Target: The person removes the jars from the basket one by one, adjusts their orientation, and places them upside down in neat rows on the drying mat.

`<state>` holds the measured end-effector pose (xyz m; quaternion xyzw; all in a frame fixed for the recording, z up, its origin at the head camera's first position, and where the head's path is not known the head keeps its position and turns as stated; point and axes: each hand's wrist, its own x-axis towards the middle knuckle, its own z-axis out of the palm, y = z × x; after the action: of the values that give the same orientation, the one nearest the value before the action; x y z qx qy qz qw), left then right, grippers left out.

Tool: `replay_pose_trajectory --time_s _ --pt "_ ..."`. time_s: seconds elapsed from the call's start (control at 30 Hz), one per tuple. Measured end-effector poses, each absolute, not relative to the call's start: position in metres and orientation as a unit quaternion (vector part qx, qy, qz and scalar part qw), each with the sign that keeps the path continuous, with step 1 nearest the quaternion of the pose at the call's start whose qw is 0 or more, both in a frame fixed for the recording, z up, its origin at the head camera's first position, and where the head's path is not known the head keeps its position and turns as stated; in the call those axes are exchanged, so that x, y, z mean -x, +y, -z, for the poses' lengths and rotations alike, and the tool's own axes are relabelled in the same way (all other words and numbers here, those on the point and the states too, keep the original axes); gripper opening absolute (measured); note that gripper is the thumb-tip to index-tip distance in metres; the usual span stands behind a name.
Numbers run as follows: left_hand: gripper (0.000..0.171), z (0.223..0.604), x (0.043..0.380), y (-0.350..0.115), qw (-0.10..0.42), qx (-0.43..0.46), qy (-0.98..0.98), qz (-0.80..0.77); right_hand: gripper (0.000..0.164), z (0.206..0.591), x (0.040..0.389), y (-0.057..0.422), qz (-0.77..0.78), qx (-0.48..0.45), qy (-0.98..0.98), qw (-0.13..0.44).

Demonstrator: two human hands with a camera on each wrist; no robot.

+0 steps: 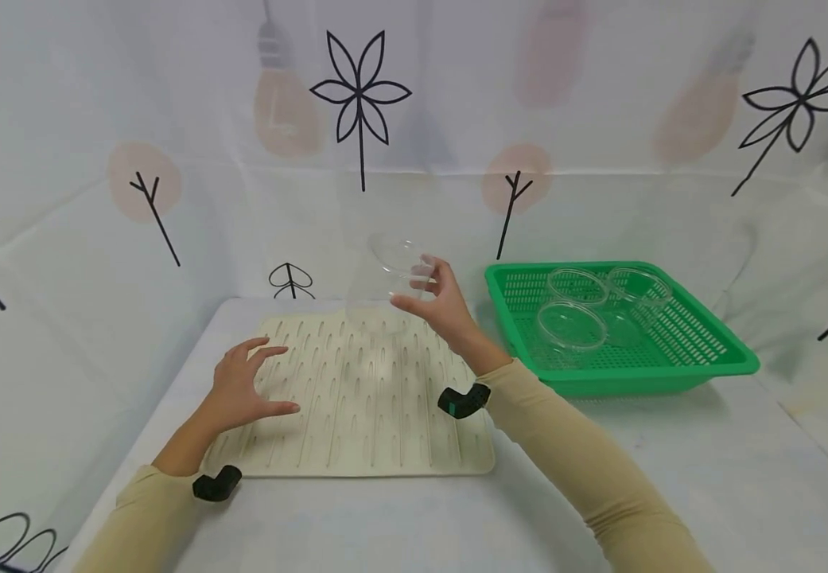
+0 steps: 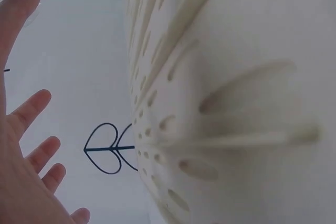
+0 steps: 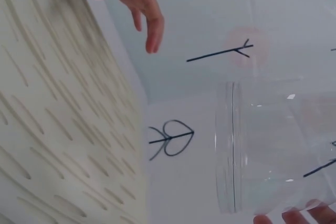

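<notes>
My right hand (image 1: 448, 312) grips a clear, see-through jar (image 1: 374, 294) from its right side, raised above the back of a cream ridged drying mat (image 1: 356, 458). In the right wrist view, the jar's ribbed rim end (image 3: 229, 148) faces the mat side, and only fingertips (image 3: 296, 217) show at the lower edge. Over the left part of the mat, my left hand (image 1: 238, 387) is held with fingers spread and thumb apart, nothing between them. The left wrist view shows those fingers (image 2: 42, 153) beside the mat's ridged surface.
Right of the mat stands a green slotted basket (image 1: 635, 383) holding several clear jars (image 1: 573, 328). A white cloth (image 1: 328, 525) covers the table. Behind it hangs a patterned white curtain (image 1: 428, 143). Each wrist bears a small black camera (image 1: 464, 402).
</notes>
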<state>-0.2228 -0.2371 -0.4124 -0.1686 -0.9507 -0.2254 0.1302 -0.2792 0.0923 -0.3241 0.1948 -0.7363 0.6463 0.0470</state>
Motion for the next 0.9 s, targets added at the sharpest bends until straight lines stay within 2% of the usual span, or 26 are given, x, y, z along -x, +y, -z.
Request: replay_pose_trajectory --time_s 0.43,0.7,0.9 --pt "0.103 0.429 0.198 -0.293 0.046 0.179 -0.97 0.16 0.086 0.341 0.286 0.065 -0.627 -0.177 -0.758 0.029" --pt "0.105 0.439 0.187 -0.318 -0.011 0.166 -0.972 0.165 0.089 0.349 0.287 0.047 -0.609 -0.163 -0.776 0.009" --pt "0.106 0.438 0.184 -0.324 -0.031 0.185 -0.966 0.18 0.091 0.354 0.288 0.039 -0.602 -0.153 -0.784 0.005"
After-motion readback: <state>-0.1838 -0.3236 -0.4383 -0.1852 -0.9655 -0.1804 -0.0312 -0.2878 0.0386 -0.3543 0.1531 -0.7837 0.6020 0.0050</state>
